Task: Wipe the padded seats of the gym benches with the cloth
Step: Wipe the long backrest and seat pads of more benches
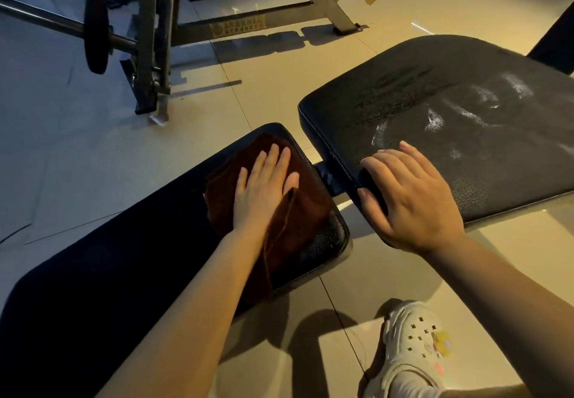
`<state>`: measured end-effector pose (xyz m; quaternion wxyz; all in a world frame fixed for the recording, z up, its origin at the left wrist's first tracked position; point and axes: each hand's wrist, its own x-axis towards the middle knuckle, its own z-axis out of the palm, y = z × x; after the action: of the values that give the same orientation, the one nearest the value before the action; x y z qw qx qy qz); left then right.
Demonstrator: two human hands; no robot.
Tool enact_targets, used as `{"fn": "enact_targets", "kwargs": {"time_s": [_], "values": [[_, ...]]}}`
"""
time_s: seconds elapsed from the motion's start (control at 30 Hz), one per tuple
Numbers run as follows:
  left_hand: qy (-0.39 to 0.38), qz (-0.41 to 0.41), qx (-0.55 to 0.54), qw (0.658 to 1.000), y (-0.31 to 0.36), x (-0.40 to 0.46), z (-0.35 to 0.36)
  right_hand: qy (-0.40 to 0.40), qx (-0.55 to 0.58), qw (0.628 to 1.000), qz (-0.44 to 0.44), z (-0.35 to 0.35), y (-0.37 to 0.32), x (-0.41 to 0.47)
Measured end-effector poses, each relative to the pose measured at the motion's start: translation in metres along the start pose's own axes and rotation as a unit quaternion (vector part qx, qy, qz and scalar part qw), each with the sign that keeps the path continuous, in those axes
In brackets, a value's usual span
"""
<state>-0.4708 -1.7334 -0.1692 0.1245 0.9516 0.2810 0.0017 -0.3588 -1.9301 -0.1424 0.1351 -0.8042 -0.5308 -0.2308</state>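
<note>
Two pads make up the bench: a narrow seat (174, 242) at lower left and a wide backrest (450, 118) at right, w/ a gap and black bracket (326, 177) between them. Left hand (264, 189) lies flat, fingers straight, pressing the brown cloth (298, 208) onto the seat's far end, near the gap. One cloth flap hangs over the seat's near edge. Right hand (410, 199) rests on the backrest's near corner, fingers curled over its edge, prob. for support.

Risks, as judgement: cloth is folded loosely, so a fast stroke could bunch it and leave streaks; the hanging flap could slip off onto the floor (93, 164); a stroke toward the gap may snag cloth or fingertips on the bracket. Backrest shows pale smears, likely not yet wiped.
</note>
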Motion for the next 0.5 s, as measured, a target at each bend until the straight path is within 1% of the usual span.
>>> {"fn": "enact_targets", "kwargs": {"time_s": [0.1,0.27,0.33,0.4,0.5], "values": [[0.02,0.036,0.001,0.999,0.01,-0.042,0.006,-0.004,0.0,1.0,0.008,-0.001,-0.001,0.0],[0.03,0.07,-0.054,0.996,0.028,-0.113,0.028,0.004,0.008,1.0,0.004,-0.002,-0.002,-0.001],[0.03,0.069,-0.072,0.995,0.03,-0.114,0.025,0.01,0.015,1.0,0.001,-0.001,-0.002,0.0],[0.032,0.093,-0.078,0.992,0.027,-0.101,0.017,0.015,0.015,1.0,0.001,0.0,-0.001,-0.001],[0.013,0.115,-0.053,0.992,0.018,-0.065,0.006,0.017,0.013,1.0,0.003,0.0,-0.001,0.0]]}}
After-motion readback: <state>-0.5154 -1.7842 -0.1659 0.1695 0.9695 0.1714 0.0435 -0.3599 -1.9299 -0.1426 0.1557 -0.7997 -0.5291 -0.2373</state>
